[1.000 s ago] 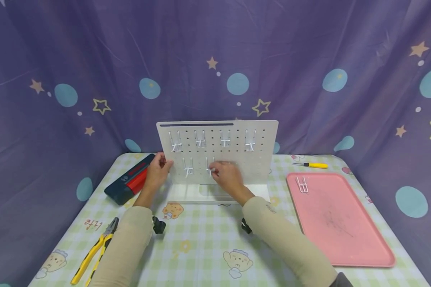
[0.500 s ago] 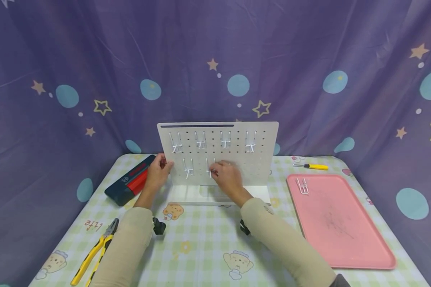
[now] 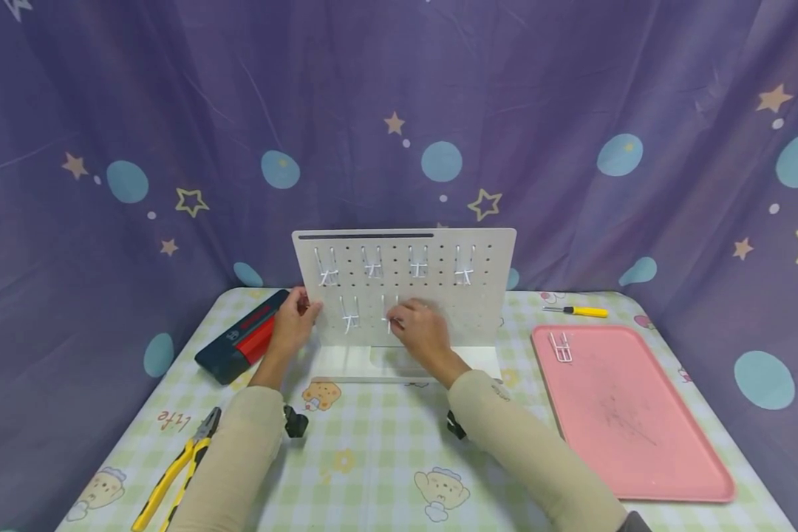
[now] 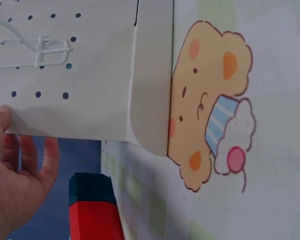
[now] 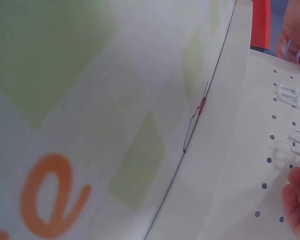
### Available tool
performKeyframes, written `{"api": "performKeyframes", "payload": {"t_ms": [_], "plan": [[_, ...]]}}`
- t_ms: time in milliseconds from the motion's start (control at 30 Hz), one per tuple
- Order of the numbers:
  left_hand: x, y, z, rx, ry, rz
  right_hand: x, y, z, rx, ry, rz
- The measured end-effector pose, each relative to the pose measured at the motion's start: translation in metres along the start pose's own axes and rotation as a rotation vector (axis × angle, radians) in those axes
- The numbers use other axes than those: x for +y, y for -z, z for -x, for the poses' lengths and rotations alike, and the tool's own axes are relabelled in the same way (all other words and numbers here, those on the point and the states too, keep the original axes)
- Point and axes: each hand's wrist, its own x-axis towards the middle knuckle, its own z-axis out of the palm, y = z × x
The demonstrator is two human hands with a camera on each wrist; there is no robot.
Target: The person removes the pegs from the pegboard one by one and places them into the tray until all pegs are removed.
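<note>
A white pegboard (image 3: 468,318) stands upright on its base at the far part of the table. My left hand (image 3: 294,323) grips its left edge, thumb on the front face and fingers behind, as the left wrist view shows. At the lower row, my right hand (image 3: 424,330) pinches a white wire pegboard hook (image 5: 292,140) set against the board; its fingers partly cover the hook. Just left of it hangs another wire hook (image 3: 350,318). Several more hooks, such as the top-right one (image 3: 464,270), line the upper row.
A pink tray (image 3: 638,443) on the right holds one loose wire hook (image 3: 561,349). Behind it lies a yellow-handled screwdriver (image 3: 581,312). At left are a dark-and-red Bosch case (image 3: 236,343) and yellow-handled pliers (image 3: 176,473). A purple curtain (image 3: 399,74) hangs behind the table.
Both hands keep their places on the board and hook. The right fingers shift only slightly at the hook, and the whole head view slides a little downward.
</note>
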Motion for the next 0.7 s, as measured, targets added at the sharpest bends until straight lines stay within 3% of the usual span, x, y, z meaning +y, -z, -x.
{"api": "performKeyframes", "payload": {"t_ms": [367, 700], "plan": [[0.0, -0.001, 0.0, -0.008, 0.011, -0.009, 0.006, 0.016, 0.006, 0.018, 0.013, -0.047], [0.001, 0.001, 0.002, -0.001, 0.003, -0.007, 0.029, 0.046, 0.017, -0.043, -0.029, -0.087]]}}
